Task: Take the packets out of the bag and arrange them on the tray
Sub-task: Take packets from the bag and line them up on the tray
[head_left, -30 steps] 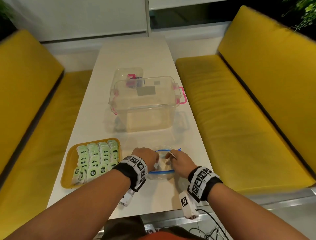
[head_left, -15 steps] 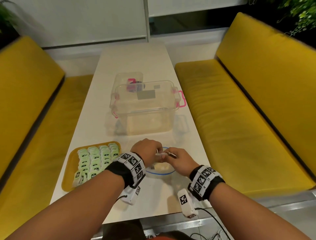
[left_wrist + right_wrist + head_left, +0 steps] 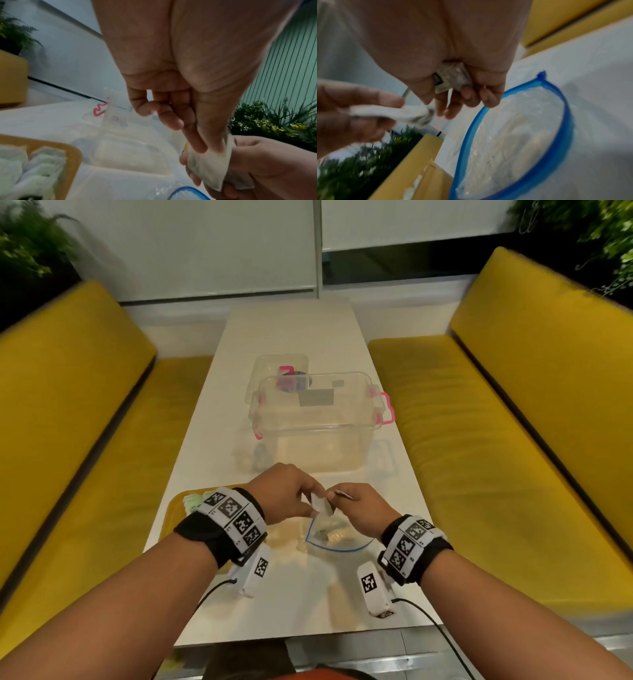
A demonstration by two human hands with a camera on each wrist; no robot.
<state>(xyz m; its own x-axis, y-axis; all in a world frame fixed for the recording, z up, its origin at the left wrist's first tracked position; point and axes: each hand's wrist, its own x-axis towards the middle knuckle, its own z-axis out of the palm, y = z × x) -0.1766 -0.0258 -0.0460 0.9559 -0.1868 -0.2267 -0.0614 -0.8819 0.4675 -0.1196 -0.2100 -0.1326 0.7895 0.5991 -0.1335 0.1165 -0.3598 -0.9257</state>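
so both hands are up just over the counter [image 3: 301, 604] edge right now, above the bag [image 3: 337, 537], which lies flat with its blue zip rim gaping open. left hand [image 3: 286, 494] is pinching a small pale packet [image 3: 322, 506] between thumb and fingertips, and the right hand [image 3: 359, 508] is curled round another packet [image 3: 452, 79] tucked in its palm, fingers touching the first one too. looks like a handoff or peeling two apart, so I'd say let one hand take full hold before the other lets go, then carry it left and low. packets are thin, soft, whitish-green sachets, probably slippery. tray [image 3: 174, 503] sits just left of the bag, already mostly full of neat rows. further back there's a clear tub [image 3: 318, 422] with pink latches
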